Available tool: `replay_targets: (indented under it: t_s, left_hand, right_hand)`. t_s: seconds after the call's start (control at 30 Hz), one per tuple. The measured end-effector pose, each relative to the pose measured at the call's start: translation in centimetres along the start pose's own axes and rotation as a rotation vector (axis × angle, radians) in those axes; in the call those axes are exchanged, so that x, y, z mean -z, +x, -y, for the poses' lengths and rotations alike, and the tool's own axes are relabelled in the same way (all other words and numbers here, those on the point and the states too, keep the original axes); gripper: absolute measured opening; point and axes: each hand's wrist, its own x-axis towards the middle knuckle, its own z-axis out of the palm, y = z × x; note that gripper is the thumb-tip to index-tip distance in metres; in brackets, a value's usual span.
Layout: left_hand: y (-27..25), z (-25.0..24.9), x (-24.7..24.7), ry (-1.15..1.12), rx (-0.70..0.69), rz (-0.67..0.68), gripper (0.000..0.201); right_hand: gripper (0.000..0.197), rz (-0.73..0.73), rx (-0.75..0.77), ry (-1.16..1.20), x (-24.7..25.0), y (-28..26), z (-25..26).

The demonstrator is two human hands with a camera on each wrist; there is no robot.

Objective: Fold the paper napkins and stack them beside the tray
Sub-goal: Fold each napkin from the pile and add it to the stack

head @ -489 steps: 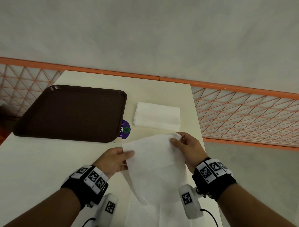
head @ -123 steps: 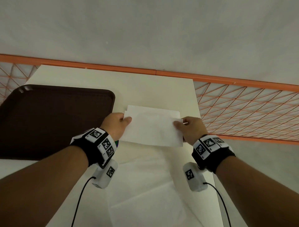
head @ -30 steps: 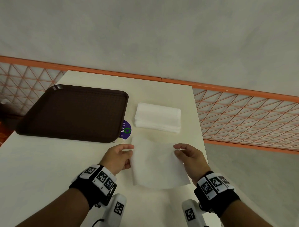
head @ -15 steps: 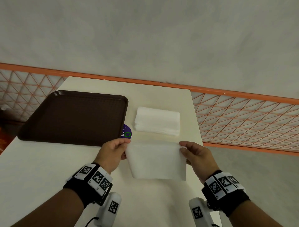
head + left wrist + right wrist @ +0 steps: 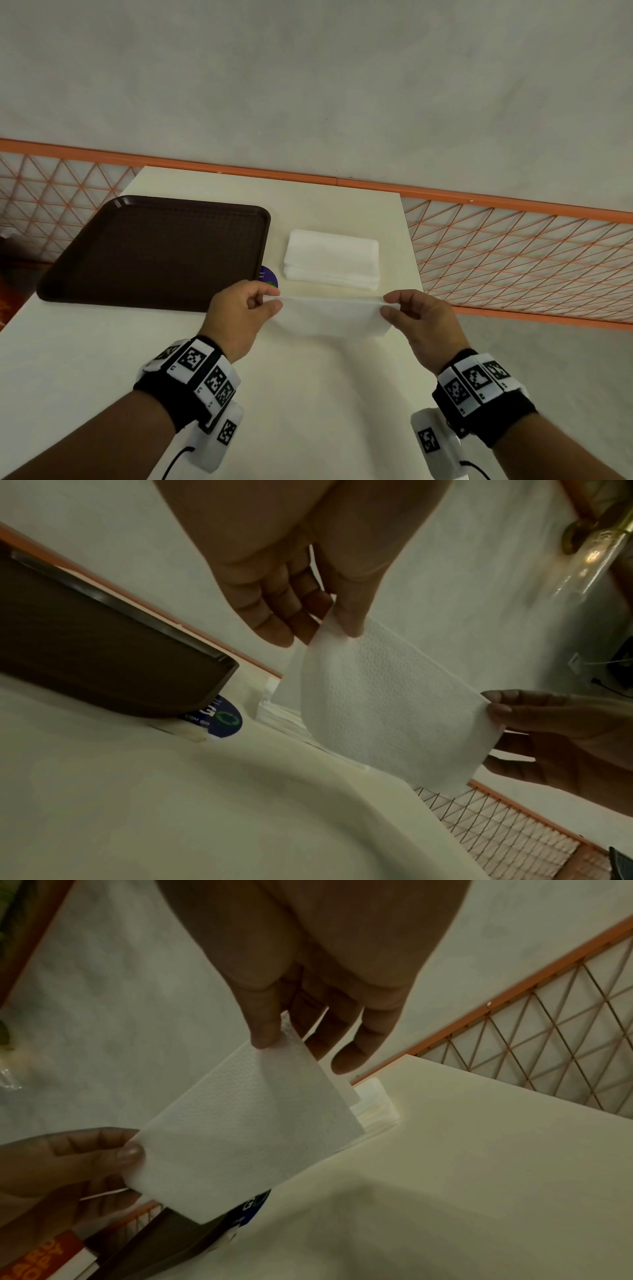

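A white paper napkin [image 5: 329, 317] [image 5: 383, 704] [image 5: 246, 1129] hangs folded in the air above the table, stretched between both hands. My left hand [image 5: 270, 305] [image 5: 329, 623] pinches its left top corner between thumb and fingers. My right hand [image 5: 388, 306] [image 5: 277, 1034] pinches the right top corner the same way. Just beyond the napkin lies a stack of folded white napkins [image 5: 332, 263] [image 5: 373, 1110], to the right of the dark brown tray [image 5: 161, 250] [image 5: 85, 653].
The cream table [image 5: 325, 394] ends close to the right of the stack, with an orange mesh fence [image 5: 513, 257] beyond it. A round purple sticker [image 5: 269, 275] peeks out at the tray's near right corner. A grey wall stands behind.
The napkin's top edge has been raised and pulled taut between both hands, so it now hangs shorter in the head view. Both hands have shifted slightly apart.
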Motion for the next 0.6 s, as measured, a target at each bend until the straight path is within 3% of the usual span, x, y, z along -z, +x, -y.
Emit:
replay_targets:
  t_s: [0.2,0.37,0.43,0.6]
  left_hand:
    - [0.1,-0.6,0.5,0.012,-0.09,-0.012,0.012]
    - [0.7,-1.6,1.3,0.026,-0.179,0.075,0.007]
    - [0.8,-2.6,1.5,0.074,-0.209,0.134,0.003]
    - [1.0,-4.4,1.2,0.263,-0.377,0.209,0.003]
  right_hand:
    - [0.008,-0.019,0.036,-0.086,0.6,0.5,0.2]
    - [0.007,0.034,0.046,-0.219,1.2,0.4,0.4]
    - [0.015,0.035,0.057,-0.39,1.4,0.2,0.5]
    - [0.057,0.098,0.159,-0.764,0.2,-0.4,1.1]
